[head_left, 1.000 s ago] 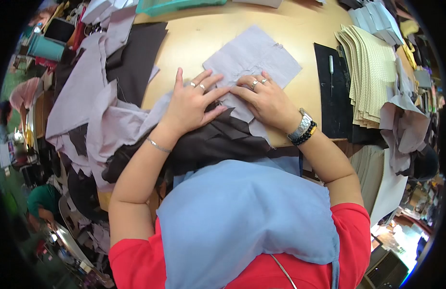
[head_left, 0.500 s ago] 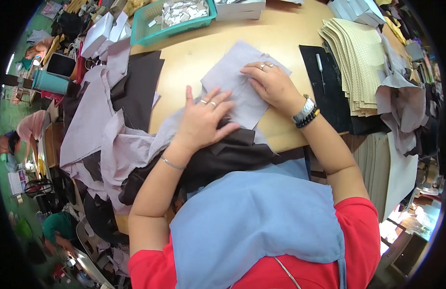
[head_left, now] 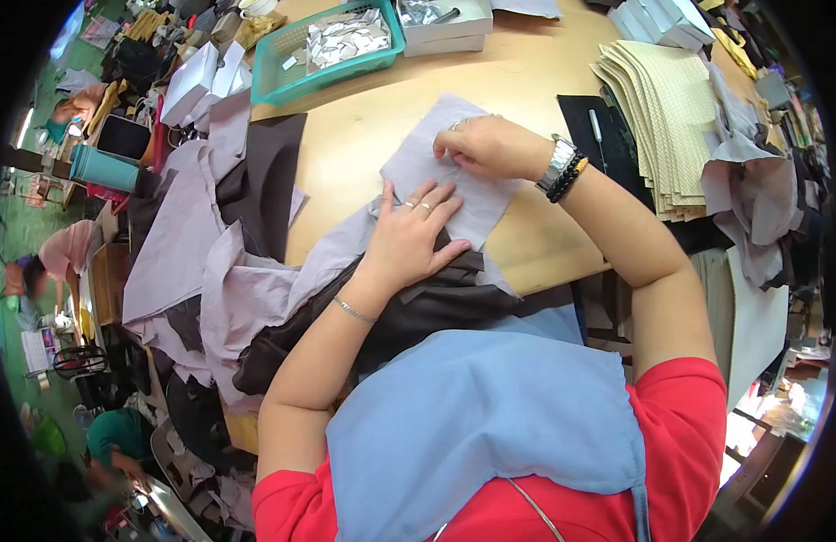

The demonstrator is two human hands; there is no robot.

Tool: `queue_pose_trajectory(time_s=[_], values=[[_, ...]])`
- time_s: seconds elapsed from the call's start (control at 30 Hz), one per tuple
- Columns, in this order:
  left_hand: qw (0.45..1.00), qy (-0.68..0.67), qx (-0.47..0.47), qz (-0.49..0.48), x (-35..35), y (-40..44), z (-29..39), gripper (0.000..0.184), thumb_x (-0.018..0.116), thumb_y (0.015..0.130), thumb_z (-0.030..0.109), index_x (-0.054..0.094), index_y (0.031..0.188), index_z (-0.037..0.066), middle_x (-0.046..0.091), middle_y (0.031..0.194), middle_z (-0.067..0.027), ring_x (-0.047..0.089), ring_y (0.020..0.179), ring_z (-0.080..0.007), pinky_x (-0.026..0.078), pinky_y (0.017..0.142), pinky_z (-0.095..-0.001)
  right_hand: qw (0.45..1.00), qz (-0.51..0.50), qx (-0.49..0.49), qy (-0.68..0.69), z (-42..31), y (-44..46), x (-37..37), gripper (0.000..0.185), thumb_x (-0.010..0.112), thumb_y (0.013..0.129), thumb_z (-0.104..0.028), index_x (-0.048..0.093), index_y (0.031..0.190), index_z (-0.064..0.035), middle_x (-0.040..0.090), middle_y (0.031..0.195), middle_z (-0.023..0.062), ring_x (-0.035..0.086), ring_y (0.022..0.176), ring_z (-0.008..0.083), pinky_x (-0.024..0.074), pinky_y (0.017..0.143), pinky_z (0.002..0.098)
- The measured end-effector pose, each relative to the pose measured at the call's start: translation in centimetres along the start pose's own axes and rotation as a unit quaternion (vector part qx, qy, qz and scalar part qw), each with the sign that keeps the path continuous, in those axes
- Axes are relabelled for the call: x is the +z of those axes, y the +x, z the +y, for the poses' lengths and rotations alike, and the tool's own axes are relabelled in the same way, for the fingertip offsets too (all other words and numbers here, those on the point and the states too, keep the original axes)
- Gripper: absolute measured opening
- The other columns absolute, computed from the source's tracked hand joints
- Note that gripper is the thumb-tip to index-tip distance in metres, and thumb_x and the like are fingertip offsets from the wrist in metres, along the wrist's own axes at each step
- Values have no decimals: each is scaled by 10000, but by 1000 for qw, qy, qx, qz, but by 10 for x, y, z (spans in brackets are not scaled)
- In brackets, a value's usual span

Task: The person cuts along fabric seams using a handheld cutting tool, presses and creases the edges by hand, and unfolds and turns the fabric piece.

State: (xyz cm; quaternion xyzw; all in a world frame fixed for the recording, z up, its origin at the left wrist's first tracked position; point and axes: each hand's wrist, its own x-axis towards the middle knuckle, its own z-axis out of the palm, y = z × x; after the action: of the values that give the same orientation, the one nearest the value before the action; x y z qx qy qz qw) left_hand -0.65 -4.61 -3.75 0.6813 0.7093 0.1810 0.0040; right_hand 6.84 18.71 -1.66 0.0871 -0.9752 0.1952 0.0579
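A light grey-lilac cloth piece [head_left: 418, 149] lies flat on the wooden table [head_left: 346, 131]. My left hand [head_left: 409, 235] rests on its lower left part with the fingers spread, holding nothing. Near the cloth's upper right, my right hand [head_left: 490, 146] is curled, fingertips down at the fabric; whatever is between them is hidden. Dark cloth [head_left: 436, 298] is bunched below my left hand, beside more lilac cloth [head_left: 242, 285] that trails to the left.
A teal basket [head_left: 332, 70] of small white pieces and a white box [head_left: 447, 32] stand at the back. To the right are a white-handled tool [head_left: 596, 126] on black material and stacked cream sheets [head_left: 657, 126]. Co-workers [head_left: 66, 246] are at the far left.
My right hand has moved from beside my left hand up over the cloth and its fingers have curled in. My left hand stays on the cloth. The view has shifted, showing more of the basket.
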Motion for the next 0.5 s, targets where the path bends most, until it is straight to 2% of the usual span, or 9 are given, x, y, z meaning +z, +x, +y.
queue_pose_trajectory(time_s=[0.13,0.23,0.33,0.43,0.5], values=[[1000,-3,-6,-12,-1,0,1,573,612,899,507,562,1317,118,525,1425,-78,486,1332,-285,244,1077,-692,995,-34,-60,-75,-7,3,0,236,588,842,-71,572,1077,-80,679,866,142,667,842,331,515,725,433],[1000,-13,-10,-12,-1,-1,1,579,618,895,510,559,1317,118,520,1431,-76,478,1341,-285,240,1086,-685,999,13,-30,6,0,-4,9,226,602,804,-7,559,1019,-59,644,850,102,644,814,306,505,738,411],[1000,-22,-8,-10,0,-2,-1,588,622,888,516,557,1317,119,513,1440,-74,472,1348,-285,240,1091,-678,995,84,23,53,3,-8,23,213,565,808,15,552,1010,-53,633,867,117,639,825,313,508,766,419],[1000,-20,-2,-8,0,-2,-2,598,625,884,521,551,1321,119,503,1450,-75,460,1359,-283,240,1093,-675,989,132,55,32,16,-14,23,222,541,804,38,551,1010,-44,635,904,129,632,856,316,508,788,411],[1000,-17,-1,-11,0,-2,-1,608,625,882,525,542,1325,118,491,1463,-78,452,1366,-283,239,1092,-678,988,142,45,29,10,-19,21,182,578,850,-20,602,1028,-51,649,937,119,630,893,318,506,808,412]])
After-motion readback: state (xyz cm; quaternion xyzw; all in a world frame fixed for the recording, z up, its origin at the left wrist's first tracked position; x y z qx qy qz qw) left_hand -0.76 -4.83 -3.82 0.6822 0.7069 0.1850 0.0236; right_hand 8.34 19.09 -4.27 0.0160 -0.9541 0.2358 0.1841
